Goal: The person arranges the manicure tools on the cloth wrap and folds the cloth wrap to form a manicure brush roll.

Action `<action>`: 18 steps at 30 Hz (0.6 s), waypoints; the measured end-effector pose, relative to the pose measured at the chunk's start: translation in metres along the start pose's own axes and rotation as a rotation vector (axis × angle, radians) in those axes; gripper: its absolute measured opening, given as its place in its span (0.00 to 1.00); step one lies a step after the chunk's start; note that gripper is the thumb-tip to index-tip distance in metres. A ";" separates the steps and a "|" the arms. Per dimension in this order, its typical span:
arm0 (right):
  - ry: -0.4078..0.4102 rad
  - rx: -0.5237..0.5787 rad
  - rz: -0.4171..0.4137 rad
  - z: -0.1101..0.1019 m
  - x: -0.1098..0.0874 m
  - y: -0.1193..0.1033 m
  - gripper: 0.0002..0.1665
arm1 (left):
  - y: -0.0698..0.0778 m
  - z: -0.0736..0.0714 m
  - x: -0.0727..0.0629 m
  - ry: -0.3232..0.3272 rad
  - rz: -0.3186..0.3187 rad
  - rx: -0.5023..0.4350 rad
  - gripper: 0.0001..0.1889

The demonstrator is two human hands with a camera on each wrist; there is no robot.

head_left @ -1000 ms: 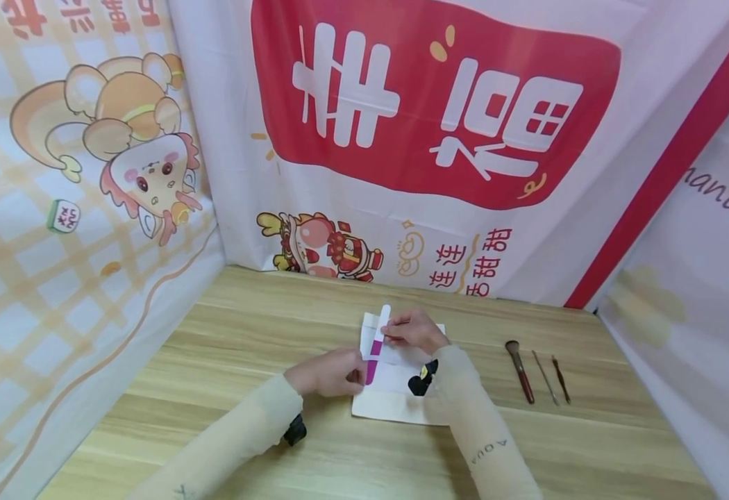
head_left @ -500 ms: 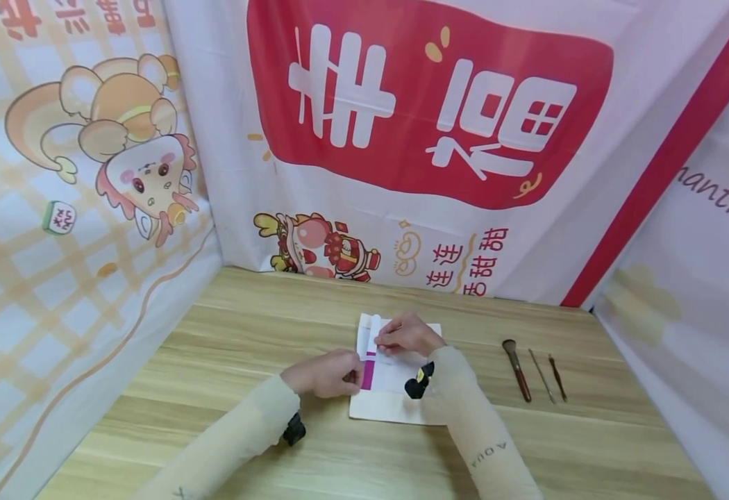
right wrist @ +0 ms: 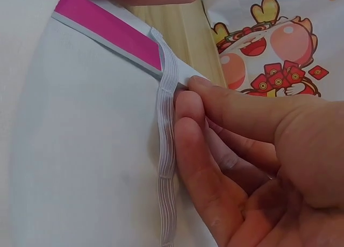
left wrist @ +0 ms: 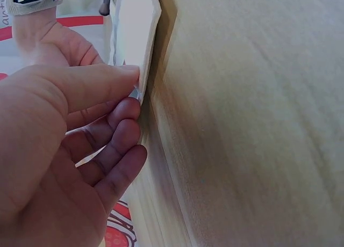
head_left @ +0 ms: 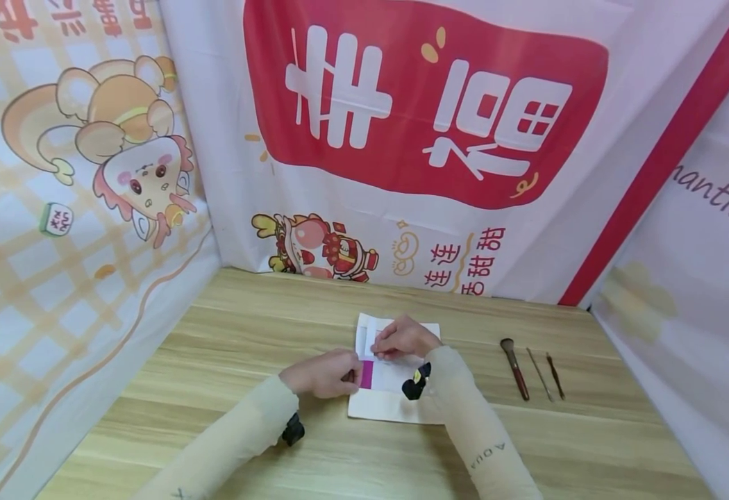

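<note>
A white folding case (head_left: 396, 408) lies open on the table, with a row of white elastic loops (right wrist: 167, 129) sewn across it. Through the end loop runs a flat strip (right wrist: 110, 29), magenta at its near part and white beyond the elastic. Its kind is unclear. My right hand (head_left: 407, 338) pinches the white part between thumb and fingers, close beside the elastic. With thumb and fingertips, my left hand (head_left: 327, 373) grips the case's left edge, near the magenta end. Part of the strip's white end is hidden behind the right fingers.
To the right of the case lie a brush (head_left: 516, 369) with a dark red handle, a thin metal tool (head_left: 540, 375) and a slim brown-handled tool (head_left: 555, 376). Printed cloth walls (head_left: 314, 167) enclose the wooden table (head_left: 264, 319) at the back and sides.
The strip has gone from slanting above the case to lying along its left side, its white end lower and nearer. My right hand came down with it; the left hand stayed at the edge.
</note>
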State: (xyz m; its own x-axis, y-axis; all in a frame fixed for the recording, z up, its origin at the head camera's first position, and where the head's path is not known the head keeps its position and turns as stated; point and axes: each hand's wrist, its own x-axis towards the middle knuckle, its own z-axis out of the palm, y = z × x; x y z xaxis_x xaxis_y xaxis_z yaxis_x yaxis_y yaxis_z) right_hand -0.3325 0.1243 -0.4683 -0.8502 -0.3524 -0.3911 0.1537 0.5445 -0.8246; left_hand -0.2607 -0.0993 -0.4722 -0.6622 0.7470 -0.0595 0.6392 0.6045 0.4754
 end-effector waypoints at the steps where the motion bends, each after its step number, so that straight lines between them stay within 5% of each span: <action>1: -0.002 -0.002 0.002 0.000 0.000 0.000 0.06 | 0.000 0.000 0.000 0.000 0.003 0.000 0.09; 18: 0.043 -0.076 0.057 0.005 -0.003 -0.005 0.06 | -0.004 0.003 0.005 -0.003 -0.013 -0.017 0.10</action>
State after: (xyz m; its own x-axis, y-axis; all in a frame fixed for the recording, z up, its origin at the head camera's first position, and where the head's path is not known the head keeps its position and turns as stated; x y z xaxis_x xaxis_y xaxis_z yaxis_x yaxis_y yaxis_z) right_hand -0.3284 0.1193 -0.4649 -0.8623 -0.2867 -0.4175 0.1657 0.6193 -0.7674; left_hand -0.2654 -0.0971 -0.4766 -0.6696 0.7396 -0.0682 0.6234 0.6096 0.4897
